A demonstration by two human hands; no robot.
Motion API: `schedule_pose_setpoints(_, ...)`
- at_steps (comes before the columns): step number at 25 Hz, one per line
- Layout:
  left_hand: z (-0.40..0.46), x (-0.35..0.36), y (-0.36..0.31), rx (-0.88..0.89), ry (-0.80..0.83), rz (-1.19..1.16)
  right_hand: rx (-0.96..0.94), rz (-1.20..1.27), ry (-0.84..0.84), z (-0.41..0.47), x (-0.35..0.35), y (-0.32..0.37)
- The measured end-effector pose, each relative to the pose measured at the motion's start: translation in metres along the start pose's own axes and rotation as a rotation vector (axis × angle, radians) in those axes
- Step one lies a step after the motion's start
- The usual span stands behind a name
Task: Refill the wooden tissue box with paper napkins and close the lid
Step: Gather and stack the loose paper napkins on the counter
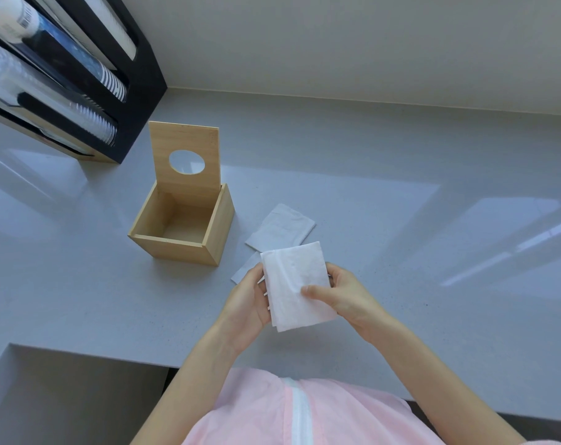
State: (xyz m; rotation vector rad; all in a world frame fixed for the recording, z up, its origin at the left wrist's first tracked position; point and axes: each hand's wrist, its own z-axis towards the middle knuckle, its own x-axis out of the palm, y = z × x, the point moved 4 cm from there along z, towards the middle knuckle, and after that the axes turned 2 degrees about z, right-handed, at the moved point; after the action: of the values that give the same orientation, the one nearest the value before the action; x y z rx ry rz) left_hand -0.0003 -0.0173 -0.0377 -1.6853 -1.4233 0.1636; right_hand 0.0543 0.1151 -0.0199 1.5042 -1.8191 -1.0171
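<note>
Both hands grip one folded napkin stack (297, 285): the left hand (252, 300) cups its edge, the right hand (340, 293) pinches it, thumb on top, likely squaring it to fit. Just beyond, spare napkins (280, 228) lie on the counter (401, 220). Left of these the box (183, 226) stands empty, lid (184, 155) upright, ready for loading.

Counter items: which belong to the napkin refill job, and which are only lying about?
Job:
- box, empty
- lid, standing open
- napkins held in left hand and right hand
- spare napkins on counter

Lying about:
- black rack
- stacked cups in it
</note>
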Motion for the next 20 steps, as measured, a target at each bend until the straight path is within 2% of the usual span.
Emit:
schedule_pose_setpoints(7, -0.003, 0.0, 0.0, 0.032, 0.031, 0.106, -0.034, -0.076, -0.011, -0.001, 0.005, 0.004)
schedule_pose_setpoints(15, -0.007, -0.011, 0.006, 0.03, 0.006, 0.1, -0.027, -0.146, 0.017, 0.003, 0.015, -0.002)
schedule_pose_setpoints(20, -0.009, -0.022, 0.002, 0.036, -0.026, 0.057, -0.044, -0.09, -0.139, 0.019, 0.006, 0.005)
